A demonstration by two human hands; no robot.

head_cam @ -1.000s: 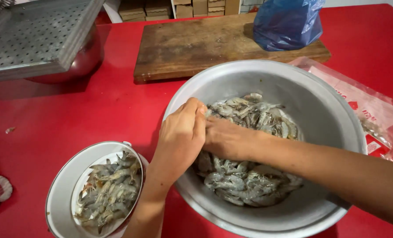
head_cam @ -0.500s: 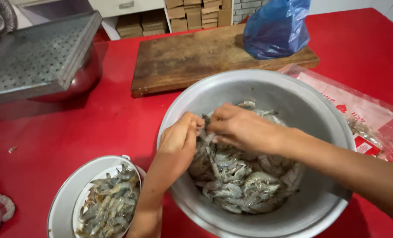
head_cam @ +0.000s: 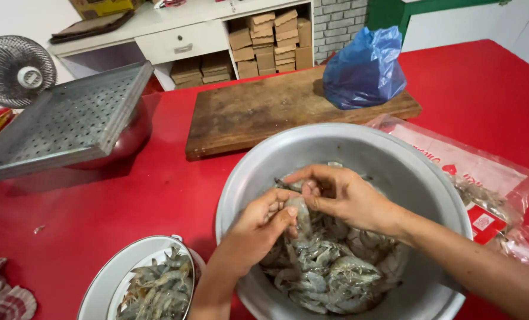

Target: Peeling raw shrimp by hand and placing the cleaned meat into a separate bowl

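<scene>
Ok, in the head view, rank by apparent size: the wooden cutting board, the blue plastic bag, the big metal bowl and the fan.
1. big metal bowl, though nearest the camera
2. wooden cutting board
3. blue plastic bag
4. fan, farther off and cut by the edge

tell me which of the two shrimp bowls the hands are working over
The large metal bowl on the right; both hands are inside it. The small white bowl sits untouched.

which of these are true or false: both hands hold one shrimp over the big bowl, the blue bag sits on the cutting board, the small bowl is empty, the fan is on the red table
1. Both hands, left hand and right hand, hold one shrimp over the big bowl: true.
2. The blue bag sits on the cutting board: true.
3. The small bowl is empty: false, it holds shrimp.
4. The fan is on the red table: false, it stands behind the table.
</scene>
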